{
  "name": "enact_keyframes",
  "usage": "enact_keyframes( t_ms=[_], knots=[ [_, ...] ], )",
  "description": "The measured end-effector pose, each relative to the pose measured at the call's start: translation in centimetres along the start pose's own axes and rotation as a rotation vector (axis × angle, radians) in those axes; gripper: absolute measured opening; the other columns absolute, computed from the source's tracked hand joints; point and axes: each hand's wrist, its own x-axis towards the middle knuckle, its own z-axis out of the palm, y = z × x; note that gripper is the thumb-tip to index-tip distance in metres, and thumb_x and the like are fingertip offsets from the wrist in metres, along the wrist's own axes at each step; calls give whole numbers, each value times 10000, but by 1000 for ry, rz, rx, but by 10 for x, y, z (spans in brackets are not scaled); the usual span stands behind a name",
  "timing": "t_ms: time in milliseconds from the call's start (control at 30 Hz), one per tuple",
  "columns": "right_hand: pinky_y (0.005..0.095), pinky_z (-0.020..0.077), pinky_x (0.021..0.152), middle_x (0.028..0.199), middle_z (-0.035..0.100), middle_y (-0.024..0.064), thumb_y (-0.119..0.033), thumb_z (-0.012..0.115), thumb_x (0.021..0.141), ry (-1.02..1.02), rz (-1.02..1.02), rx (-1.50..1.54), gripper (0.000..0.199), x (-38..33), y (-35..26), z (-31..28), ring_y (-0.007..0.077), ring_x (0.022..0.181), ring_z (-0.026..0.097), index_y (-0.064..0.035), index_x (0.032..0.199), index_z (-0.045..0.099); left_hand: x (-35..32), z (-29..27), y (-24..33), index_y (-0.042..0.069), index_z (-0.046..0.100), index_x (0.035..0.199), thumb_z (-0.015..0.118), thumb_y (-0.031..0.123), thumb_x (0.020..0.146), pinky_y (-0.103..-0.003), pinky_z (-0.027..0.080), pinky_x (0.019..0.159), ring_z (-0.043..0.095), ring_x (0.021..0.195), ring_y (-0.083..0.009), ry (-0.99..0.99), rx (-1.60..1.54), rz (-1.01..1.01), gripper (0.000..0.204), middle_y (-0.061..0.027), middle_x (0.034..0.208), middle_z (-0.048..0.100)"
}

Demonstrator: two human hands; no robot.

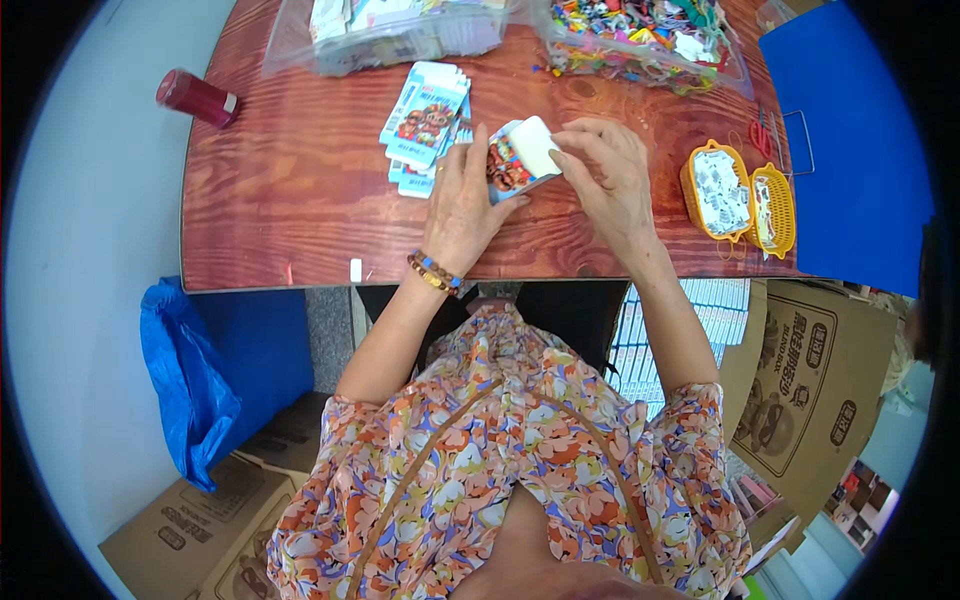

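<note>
Pretty loaded reddish wood table [300,215], tbh. A clear tub [287,45] of papers [410,22] and a second tub [738,80] of colourful bits [625,25] are parked along the far edge. Next size down: left hand [463,205] and right hand [615,180]. Blue-and-white cartons [425,115] are piled just beyond the left one, and white slips [720,190] are heaped in a yellow basket [690,195] off right. Between the hands, a small box [508,170] is gripped by the left; its white piece [533,147] is touched by the right, but whether it's pinched can't be told.
</note>
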Motion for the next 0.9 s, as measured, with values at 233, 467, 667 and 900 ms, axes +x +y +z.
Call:
enact_keyframes(
  t_ms=[233, 467, 667, 900],
  knots=[
    [358, 514, 889, 1094, 682, 106, -87, 681, 896, 49, 69, 112, 144, 25, 36, -1, 245, 1059, 642, -36, 1027, 712, 15, -3, -6, 0, 445, 1356, 899, 167, 648, -455, 496, 869, 570, 1027, -399, 29, -29, 13, 857, -216, 1140, 550],
    [379, 552, 792, 969, 724, 114, -192, 629, 910, -153, 268, -277, 196, 133, 131, -24, 291, 893, 705, -54, 1024, 709, 36, -6, 7, -8, 484, 1324, 892, 151, 655, -442, 497, 867, 580, 1013, -374, -52, -143, 22, 799, -199, 1102, 567],
    [465, 566, 804, 973, 745, 117, -235, 653, 842, -615, 252, -674, 266, 187, 161, 29, 311, 947, 716, -100, 1062, 721, 51, 4, 10, -11, 462, 1354, 887, 153, 666, -439, 498, 866, 574, 1022, -369, -108, -159, 30, 825, -190, 1120, 553],
    [436, 556, 809, 954, 744, 130, -249, 696, 788, -687, 374, -438, 268, 200, 173, 15, 302, 940, 715, -76, 991, 721, 80, 9, 0, -5, 446, 1380, 884, 166, 673, -443, 495, 873, 564, 1038, -370, -104, -127, 33, 849, -193, 1124, 544]
  ],
)
